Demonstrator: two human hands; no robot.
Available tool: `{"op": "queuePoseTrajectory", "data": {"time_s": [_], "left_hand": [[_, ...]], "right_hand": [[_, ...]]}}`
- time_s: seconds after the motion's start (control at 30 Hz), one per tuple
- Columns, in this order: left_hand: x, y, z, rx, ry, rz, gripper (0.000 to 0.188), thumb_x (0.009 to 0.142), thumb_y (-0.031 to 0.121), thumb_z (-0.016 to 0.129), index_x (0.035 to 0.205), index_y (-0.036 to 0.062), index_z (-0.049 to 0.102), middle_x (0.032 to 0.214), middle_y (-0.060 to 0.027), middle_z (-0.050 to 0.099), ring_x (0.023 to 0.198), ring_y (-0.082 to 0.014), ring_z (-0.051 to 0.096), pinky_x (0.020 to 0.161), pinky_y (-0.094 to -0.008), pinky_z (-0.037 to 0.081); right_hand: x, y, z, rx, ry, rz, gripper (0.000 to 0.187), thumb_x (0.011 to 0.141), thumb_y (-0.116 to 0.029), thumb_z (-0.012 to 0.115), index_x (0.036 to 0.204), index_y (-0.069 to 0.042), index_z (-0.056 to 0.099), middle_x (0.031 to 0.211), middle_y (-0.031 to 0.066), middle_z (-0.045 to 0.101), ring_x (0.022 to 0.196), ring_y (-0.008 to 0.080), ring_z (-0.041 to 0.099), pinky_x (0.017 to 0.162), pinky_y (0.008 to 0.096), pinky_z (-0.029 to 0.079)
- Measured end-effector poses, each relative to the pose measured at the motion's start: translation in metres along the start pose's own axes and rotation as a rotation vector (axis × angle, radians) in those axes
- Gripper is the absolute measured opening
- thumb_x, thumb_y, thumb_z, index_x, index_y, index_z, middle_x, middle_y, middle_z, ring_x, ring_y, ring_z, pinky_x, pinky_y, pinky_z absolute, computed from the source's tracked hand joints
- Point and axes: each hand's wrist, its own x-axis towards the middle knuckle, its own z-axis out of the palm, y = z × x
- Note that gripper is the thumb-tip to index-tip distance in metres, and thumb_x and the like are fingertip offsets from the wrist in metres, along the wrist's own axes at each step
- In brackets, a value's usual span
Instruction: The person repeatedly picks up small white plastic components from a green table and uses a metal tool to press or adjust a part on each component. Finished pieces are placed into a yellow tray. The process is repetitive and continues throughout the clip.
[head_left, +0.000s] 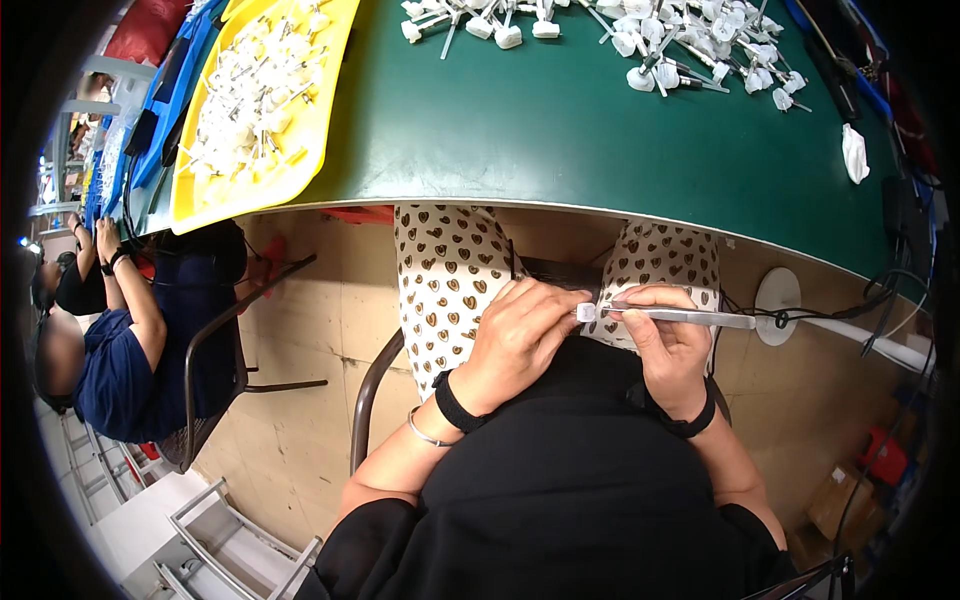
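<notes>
Over my lap, just off the table's front edge, my left hand (513,335) is closed, pinching a small white plastic piece (586,312) between thumb and fingertips. My right hand (672,345) grips a pair of grey metal tweezers (700,316). The tweezers lie nearly level, with their narrow end pointing left at the white piece. Whether their tips touch it is too small to tell.
On the green table (520,130) lie a heap of white parts with thin metal stems (700,40) and a smaller group (480,22). A yellow tray (215,208) holds many more. A crumpled white scrap (855,154) lies right. A co-worker (130,370) sits left.
</notes>
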Motion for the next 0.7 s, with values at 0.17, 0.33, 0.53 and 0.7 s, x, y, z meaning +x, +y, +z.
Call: {"op": "queuePoseTrajectory", "data": {"time_s": [0.17,0.33,0.53,0.7], "left_hand": [[0.013,0.017,-0.023,-0.110,0.043,-0.086,0.043,0.082,-0.002,0.080,0.123,-0.0001,0.068,0.089,-0.0107,0.072,0.079,-0.0213,0.068,0.071,-0.0323,0.053],[0.061,0.041,-0.101,0.081,0.417,0.152,0.042,0.082,-0.009,0.077,0.122,0.0004,0.069,0.101,-0.0106,0.075,0.084,-0.0184,0.069,0.077,-0.0297,0.054],[0.123,0.005,-0.206,0.665,0.643,0.043,0.044,0.094,0.003,0.070,0.137,0.0018,0.060,0.125,-0.0158,0.068,0.115,-0.0256,0.065,0.101,-0.0361,0.049],[0.154,0.023,-0.150,0.628,0.244,0.199,0.037,0.089,0.004,0.072,0.125,0.0048,0.066,0.118,-0.0166,0.068,0.110,-0.0356,0.063,0.098,-0.0401,0.050]], "right_hand": [[-0.001,-0.002,0.000,0.003,0.026,-0.003,0.012,0.095,-0.002,0.071,0.105,0.001,0.065,0.103,0.0111,0.072,0.083,0.0114,0.064,0.075,0.0260,0.052],[0.000,0.004,-0.002,0.014,0.035,-0.033,0.013,0.094,-0.001,0.072,0.105,0.001,0.065,0.101,0.0113,0.072,0.084,0.0136,0.066,0.077,0.0277,0.053],[-0.003,-0.001,-0.006,-0.023,0.028,-0.060,0.012,0.093,-0.001,0.073,0.103,0.000,0.066,0.099,0.0109,0.072,0.084,0.0139,0.067,0.075,0.0276,0.053],[-0.002,-0.003,-0.007,-0.053,0.012,-0.074,0.011,0.093,-0.001,0.073,0.102,0.000,0.067,0.096,0.0105,0.071,0.081,0.0147,0.067,0.074,0.0277,0.054]]}}
